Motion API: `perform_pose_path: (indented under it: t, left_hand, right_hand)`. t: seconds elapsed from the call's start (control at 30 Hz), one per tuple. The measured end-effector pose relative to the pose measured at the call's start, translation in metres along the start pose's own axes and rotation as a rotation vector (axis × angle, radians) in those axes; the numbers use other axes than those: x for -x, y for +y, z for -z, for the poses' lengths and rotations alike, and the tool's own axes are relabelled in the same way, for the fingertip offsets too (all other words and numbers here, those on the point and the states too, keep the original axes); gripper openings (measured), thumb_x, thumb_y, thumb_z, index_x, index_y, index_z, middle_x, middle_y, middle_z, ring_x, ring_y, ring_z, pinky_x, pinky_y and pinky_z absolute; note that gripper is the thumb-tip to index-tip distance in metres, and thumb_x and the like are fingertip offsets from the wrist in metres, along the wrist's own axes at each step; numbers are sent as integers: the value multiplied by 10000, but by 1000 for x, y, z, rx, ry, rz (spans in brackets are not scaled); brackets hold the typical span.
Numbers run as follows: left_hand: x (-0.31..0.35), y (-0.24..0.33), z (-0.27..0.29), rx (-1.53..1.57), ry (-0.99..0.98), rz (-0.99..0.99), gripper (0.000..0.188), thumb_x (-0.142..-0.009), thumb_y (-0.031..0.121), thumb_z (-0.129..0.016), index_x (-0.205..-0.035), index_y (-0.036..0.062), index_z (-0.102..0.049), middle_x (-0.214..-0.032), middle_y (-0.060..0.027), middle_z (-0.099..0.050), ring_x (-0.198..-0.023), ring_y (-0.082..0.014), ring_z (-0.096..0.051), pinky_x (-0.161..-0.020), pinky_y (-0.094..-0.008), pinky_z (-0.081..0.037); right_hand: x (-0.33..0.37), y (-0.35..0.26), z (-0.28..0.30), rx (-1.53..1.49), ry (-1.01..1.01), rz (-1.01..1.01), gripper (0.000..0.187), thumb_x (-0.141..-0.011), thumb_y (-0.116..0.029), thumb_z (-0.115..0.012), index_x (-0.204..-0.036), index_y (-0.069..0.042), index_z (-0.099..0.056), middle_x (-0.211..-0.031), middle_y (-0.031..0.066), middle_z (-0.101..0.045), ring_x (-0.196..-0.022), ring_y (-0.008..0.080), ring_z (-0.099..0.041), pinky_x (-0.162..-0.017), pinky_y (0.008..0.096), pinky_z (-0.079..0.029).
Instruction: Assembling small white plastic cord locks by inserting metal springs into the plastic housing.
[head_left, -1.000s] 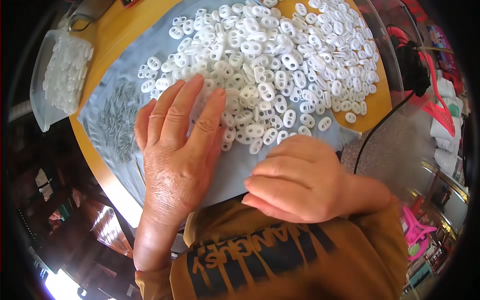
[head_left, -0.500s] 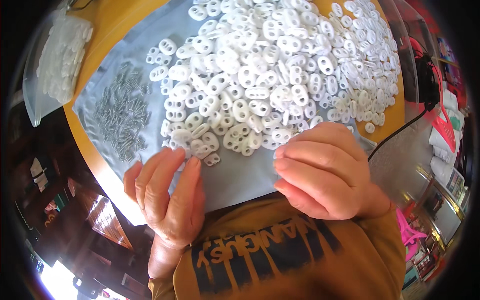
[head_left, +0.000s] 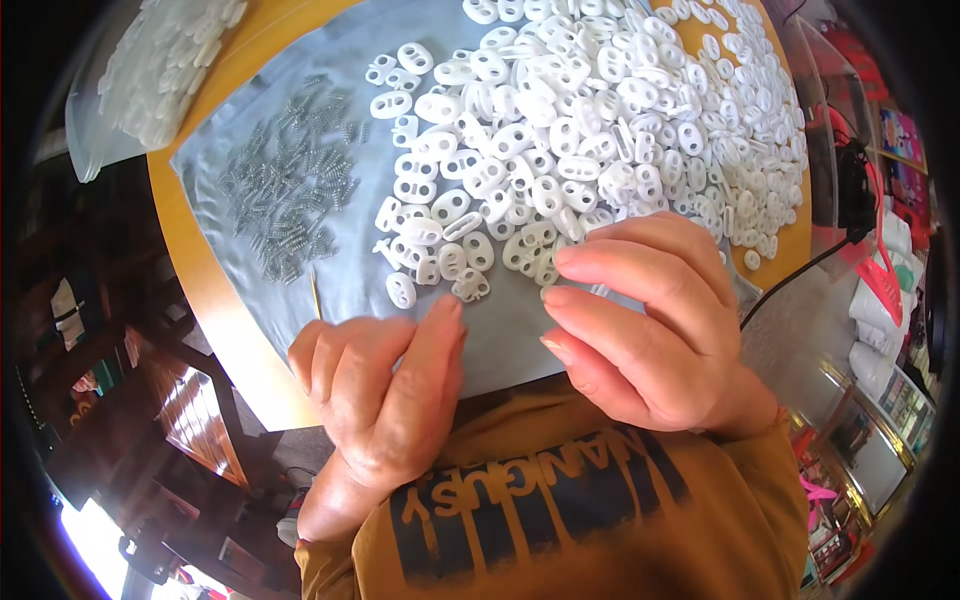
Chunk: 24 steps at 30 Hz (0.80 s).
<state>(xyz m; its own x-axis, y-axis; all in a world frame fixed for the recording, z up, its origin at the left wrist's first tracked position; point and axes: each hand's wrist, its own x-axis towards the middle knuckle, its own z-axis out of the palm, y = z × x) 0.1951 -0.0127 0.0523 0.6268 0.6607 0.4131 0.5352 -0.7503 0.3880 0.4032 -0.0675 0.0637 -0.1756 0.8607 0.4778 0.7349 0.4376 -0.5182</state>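
Note:
My left hand (head_left: 385, 390) is closed, fingers curled and thumb stretched towards the pile. A thin brass-coloured rod (head_left: 316, 292) juts out beyond its curled fingers and appears gripped; its other end is hidden. My right hand (head_left: 650, 320) hovers at the pile's near edge, fingers bent and apart, with nothing visible between them. Directly ahead of both hands lies a big heap of white oval plastic pieces with two holes (head_left: 545, 195). A small double-holed piece (head_left: 470, 286) rests just past my left thumb. Beyond my left hand, small metal springs (head_left: 290, 185) are spread in a loose pile.
A grey cloth (head_left: 225, 130) covers much of the yellow table (head_left: 275, 405). At the far left sits a clear bag (head_left: 165, 75) of whitish pieces. Smaller white ovals (head_left: 745, 150) spread across the right side, with a black cable (head_left: 800, 272) beyond the table's right edge.
My left hand has moved right and curled closed, and the brass-coloured rod has come into sight. My right hand's fingers have spread apart. The view has shifted, so the table's things appear displaced.

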Motion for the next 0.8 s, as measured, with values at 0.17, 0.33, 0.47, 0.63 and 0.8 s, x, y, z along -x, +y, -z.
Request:
perform_pose_path:
  t: [0.17, 0.33, 0.47, 0.63, 0.8]
  left_hand:
    - [-9, -1, -11, -44, -87, 32, 366, -656, 52, -755, -1008, 119, -682, -844, 30, -537, -710, -144, -495, -680, -303, -356]
    - [-5, -3, -6, -54, -131, 13, 404, -630, 51, -703, -1028, 114, -670, -871, 26, -545, -746, -144, -508, -713, -317, -350]
    - [-6, -3, -5, 68, -84, -49, 308, -630, 14, -695, -920, 95, -632, -850, -2, -565, -710, -166, -536, -674, -315, -368]
    - [0, 7, 4, 604, 88, 232, 266, -681, -76, -673, -910, 44, -607, -843, -65, -583, -671, -187, -549, -657, -288, -408]
    - [8, 14, 20, 1565, 98, 839, 165, -873, -30, -588, -1010, 16, -511, -929, -46, -589, -745, -77, -527, -661, -221, -452]
  right_hand:
    - [1, -2, 2, -3, 2, -19, 278, -647, -44, -715, -912, -5, -639, -980, 140, -620, -785, 291, -583, -665, 367, -481]
    - [-1, 0, 3, -22, -7, -40, 257, -665, -26, -707, -911, -1, -638, -976, 137, -618, -796, 291, -581, -675, 361, -485]
    - [-6, 0, 1, 19, 73, -16, 287, -606, -43, -737, -878, -9, -648, -907, 108, -618, -747, 259, -585, -625, 353, -465]
    - [-19, -16, -5, -263, 18, -101, 286, -640, -15, -735, -911, -5, -648, -889, 112, -624, -727, 265, -601, -626, 333, -479]
    - [-31, -35, -19, -632, -25, -242, 248, -712, 29, -699, -950, -6, -635, -871, 110, -625, -724, 248, -612, -618, 330, -481]
